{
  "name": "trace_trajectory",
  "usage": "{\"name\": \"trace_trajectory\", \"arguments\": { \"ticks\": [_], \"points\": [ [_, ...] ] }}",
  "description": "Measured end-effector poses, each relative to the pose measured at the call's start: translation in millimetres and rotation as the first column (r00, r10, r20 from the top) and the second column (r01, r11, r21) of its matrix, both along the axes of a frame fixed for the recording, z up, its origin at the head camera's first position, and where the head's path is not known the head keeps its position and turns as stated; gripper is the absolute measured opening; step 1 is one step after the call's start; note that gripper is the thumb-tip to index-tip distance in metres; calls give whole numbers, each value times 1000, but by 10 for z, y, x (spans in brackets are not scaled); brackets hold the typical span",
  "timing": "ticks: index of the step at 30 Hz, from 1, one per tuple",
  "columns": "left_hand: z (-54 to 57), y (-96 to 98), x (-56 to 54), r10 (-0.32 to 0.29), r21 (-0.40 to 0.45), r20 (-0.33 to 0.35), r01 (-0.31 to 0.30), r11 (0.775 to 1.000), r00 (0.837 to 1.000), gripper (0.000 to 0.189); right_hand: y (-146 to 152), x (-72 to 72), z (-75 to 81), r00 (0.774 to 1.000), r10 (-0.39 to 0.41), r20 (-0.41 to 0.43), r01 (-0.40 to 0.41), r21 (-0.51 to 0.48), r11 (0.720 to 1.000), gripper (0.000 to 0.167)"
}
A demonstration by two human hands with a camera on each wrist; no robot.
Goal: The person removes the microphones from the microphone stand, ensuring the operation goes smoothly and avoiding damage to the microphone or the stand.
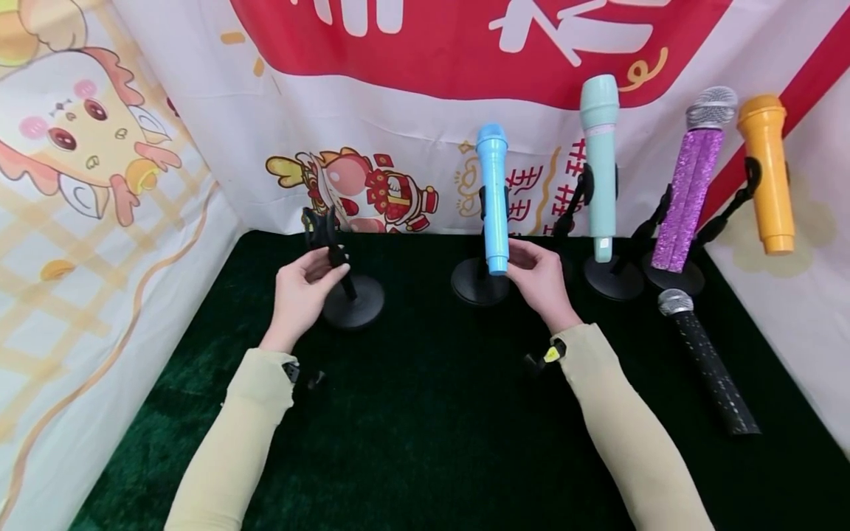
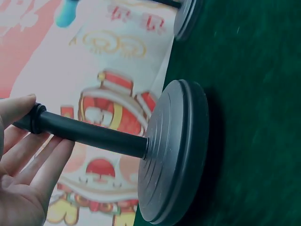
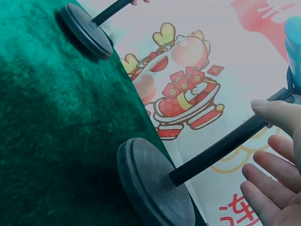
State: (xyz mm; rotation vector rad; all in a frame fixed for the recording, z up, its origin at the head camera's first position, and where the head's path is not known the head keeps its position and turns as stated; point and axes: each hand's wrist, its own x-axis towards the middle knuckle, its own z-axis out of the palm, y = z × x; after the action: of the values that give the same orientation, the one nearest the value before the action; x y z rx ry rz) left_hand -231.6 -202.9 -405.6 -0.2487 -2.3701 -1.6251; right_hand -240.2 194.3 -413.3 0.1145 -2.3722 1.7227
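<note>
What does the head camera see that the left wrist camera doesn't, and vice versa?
Only the head view: the mint microphone, purple microphone, orange microphone and black microphone.
Only the left wrist view: the palm side of the left hand.
Both: that hand holding the empty black stand, green cloth and at least part of the blue microphone.

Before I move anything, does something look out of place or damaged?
The black speckled microphone looks out of place: it lies on the green cloth, while the other four microphones are held up on stands. The stand in the left hand carries none. I see no spill or damage.
</note>
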Motion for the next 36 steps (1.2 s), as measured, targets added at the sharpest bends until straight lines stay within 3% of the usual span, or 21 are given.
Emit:
{"name": "trace_trajectory", "arguments": {
  "ticks": [6,14,19,27,36],
  "points": [
    [20,-251,-160,95,-75,9,-94,993,995,44,-62,-112,31,1000,-25,9,25,-29,999,47],
    [71,-551,-339,191,-114,25,-187,976,981,48,-148,-209,67,998,9,68,-4,-75,997,57],
    [65,-704,-464,235,-128,29,-229,965,972,49,-214,-218,56,998,5,58,-1,-64,998,47],
    [69,-870,-614,268,-92,32,-265,960,963,47,-262,-242,34,999,-38,26,40,-75,996,45],
    [76,-966,-694,268,-65,41,-265,962,963,46,-250,-240,44,999,-39,13,40,-126,991,43]
  ]
}}
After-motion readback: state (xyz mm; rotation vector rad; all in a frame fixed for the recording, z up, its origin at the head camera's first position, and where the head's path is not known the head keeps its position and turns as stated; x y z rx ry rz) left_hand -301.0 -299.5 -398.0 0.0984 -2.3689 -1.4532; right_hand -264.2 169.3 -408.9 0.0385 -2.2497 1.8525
